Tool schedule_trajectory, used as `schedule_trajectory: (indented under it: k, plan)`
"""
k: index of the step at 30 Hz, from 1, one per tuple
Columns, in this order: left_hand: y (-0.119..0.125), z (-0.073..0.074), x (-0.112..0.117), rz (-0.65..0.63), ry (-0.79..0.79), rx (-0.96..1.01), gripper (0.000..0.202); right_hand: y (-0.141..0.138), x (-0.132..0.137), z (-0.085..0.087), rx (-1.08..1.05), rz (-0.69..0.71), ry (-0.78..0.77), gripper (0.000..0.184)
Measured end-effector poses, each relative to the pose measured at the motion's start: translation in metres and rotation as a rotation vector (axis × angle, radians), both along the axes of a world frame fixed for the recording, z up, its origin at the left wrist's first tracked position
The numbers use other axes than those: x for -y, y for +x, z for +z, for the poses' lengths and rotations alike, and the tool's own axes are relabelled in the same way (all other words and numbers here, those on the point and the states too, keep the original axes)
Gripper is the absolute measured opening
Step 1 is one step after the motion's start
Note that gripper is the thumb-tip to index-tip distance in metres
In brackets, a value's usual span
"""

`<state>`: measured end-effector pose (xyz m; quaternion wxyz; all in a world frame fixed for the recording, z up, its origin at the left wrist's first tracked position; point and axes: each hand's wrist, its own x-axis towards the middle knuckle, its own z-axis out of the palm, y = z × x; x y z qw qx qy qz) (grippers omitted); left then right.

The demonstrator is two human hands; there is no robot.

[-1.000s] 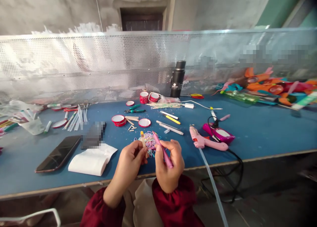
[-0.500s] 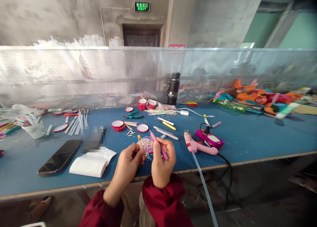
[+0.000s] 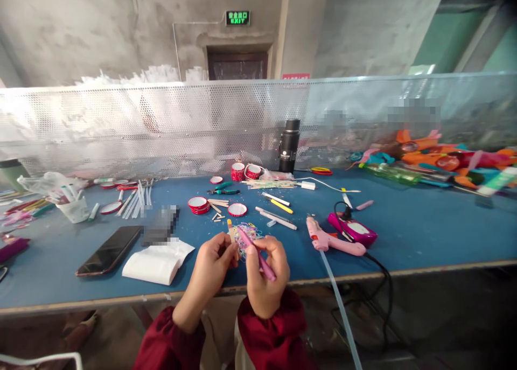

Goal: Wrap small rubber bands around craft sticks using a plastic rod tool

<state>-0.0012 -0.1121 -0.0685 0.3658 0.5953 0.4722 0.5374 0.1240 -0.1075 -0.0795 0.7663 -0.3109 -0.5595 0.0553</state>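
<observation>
Grip: pinched wooden stick (image 3: pixel 230 231) in left hand (image 3: pixel 212 263), clamped pink pen (image 3: pixel 244 238) in right hand (image 3: pixel 264 284), tip near stick. Held both over rubber-band pile (image 3: pixel 252 232) on blue table (image 3: pixel 404 230).

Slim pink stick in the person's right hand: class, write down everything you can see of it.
The slim pink stick is a thin, straight rod, smooth and plastic-looking. The right hand is closed round its middle, thumb against fingers. It is tilted: the upper end points forward and left over a heap of small coloured rubber bands on the blue table, the lower end pokes out past the hand. The left hand, holding a wooden stick, sits close beside it.
</observation>
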Motion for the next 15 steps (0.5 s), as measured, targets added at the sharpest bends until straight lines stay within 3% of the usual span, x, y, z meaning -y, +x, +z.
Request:
schedule_trajectory:
  k: [4,10,15]
  plan:
    - [0.0006,0.001,0.0003,0.001,0.003,0.026,0.035,-0.0002,-0.0004,-0.001,0.081,-0.077,0.081,0.01]
    - [0.003,0.0054,0.0021,-0.015,-0.043,0.038,0.035,0.0026,-0.0008,-0.0035,-0.068,-0.029,-0.055,0.013]
    - [0.0013,0.0051,0.0028,-0.03,-0.045,0.001,0.035,0.0026,0.0004,-0.0022,-0.007,-0.028,-0.043,0.015]
